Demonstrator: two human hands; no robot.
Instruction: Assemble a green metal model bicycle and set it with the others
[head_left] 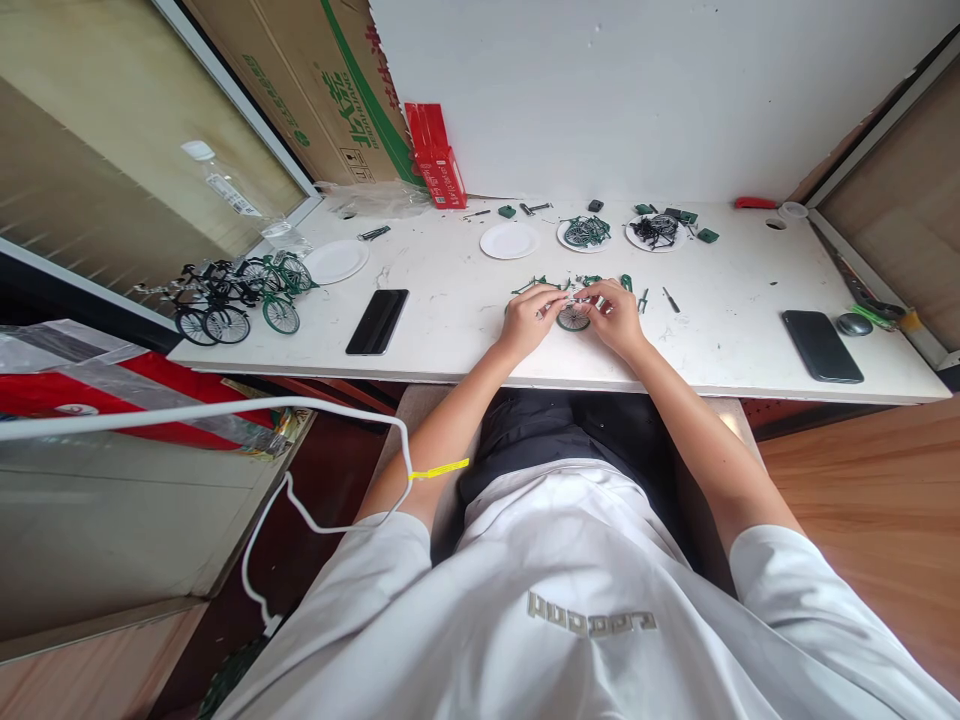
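Observation:
My left hand [532,316] and my right hand [613,314] meet near the front edge of the white table, thumbs and fingers pinched. Between the fingertips is something small and pale, too tiny to name. Just below them a miniature bicycle wheel [574,320] shows, partly covered by the fingers. Green model bicycle parts [591,280] lie right behind my hands, partly hidden. To the right of my right hand are a small green fork-like part [643,300] and a small dark pointed tool [670,299].
Miniature bicycles [225,300] stand at the left end. White plates hold green parts [587,232] and black parts [658,231]; another plate [510,240] is bare. Phones lie left [377,322] and right [822,346]. A red box [436,160] stands behind. A white cable [330,405] crosses the lower left.

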